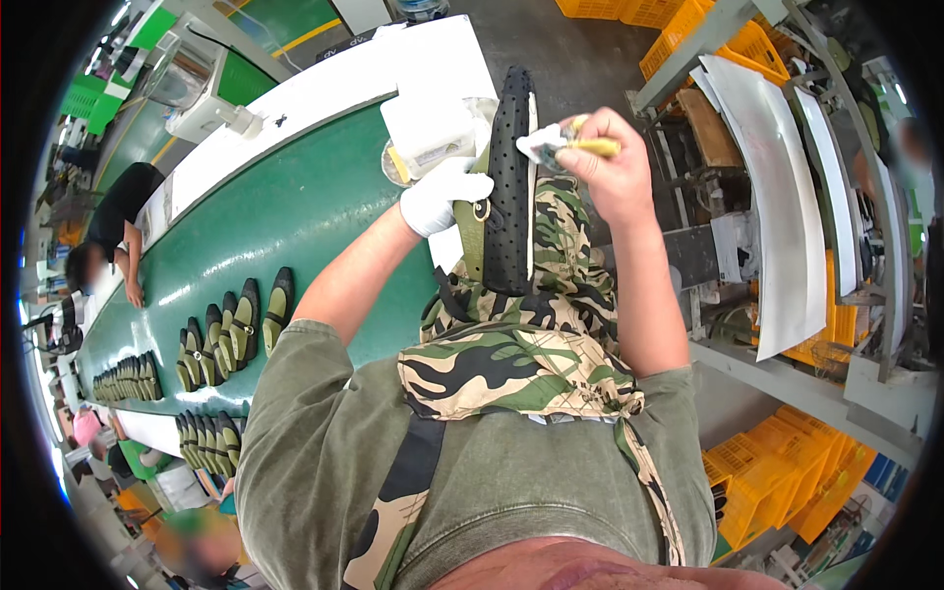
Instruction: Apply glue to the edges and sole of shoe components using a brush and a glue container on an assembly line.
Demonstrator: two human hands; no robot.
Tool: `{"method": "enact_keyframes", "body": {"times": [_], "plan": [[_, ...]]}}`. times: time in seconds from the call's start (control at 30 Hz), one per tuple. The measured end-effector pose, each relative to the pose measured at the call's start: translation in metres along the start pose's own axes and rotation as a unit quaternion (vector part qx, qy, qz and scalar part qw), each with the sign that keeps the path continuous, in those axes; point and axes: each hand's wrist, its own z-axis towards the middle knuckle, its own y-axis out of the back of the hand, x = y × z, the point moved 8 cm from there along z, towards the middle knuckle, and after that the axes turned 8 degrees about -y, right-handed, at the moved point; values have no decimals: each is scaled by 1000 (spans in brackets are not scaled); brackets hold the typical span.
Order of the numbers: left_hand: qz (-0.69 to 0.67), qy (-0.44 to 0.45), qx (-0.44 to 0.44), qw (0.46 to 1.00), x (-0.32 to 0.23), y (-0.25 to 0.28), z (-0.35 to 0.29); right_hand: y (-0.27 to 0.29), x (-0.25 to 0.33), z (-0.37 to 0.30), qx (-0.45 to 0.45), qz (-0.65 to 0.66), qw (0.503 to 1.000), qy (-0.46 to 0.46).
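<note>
My left hand (442,200), in a white glove, is closed around the near side of a shoe (509,177). The shoe is held up on edge, its black dotted sole facing right of the hand and an olive strap with a round buckle on its left. A pale rim runs along the sole's right edge. In my bare right hand (612,167) is a yellow-handled brush (596,147), pinched between thumb and fingers. Its whitish head is close to or against that pale rim; contact cannot be told.
A translucent tub (438,147) stands beside my left hand on the green-topped table (295,162). Several olive shoes (236,329) line its left part, and a person (123,216) leans there. Shelving with white sheets (787,216) and orange crates (787,457) flank my right.
</note>
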Motion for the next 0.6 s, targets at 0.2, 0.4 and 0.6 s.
{"method": "enact_keyframes", "body": {"times": [0.2, 0.4, 0.6], "plan": [[27, 36, 64, 997, 4, -16, 6, 37, -5, 36, -92, 75, 992, 35], [25, 74, 48, 996, 15, -8, 3, 16, 4, -2, -143, -89, 980, 106], [-102, -4, -68, 992, 11, -1, 18, 4, -18, -46, -45, -66, 997, 22]]}}
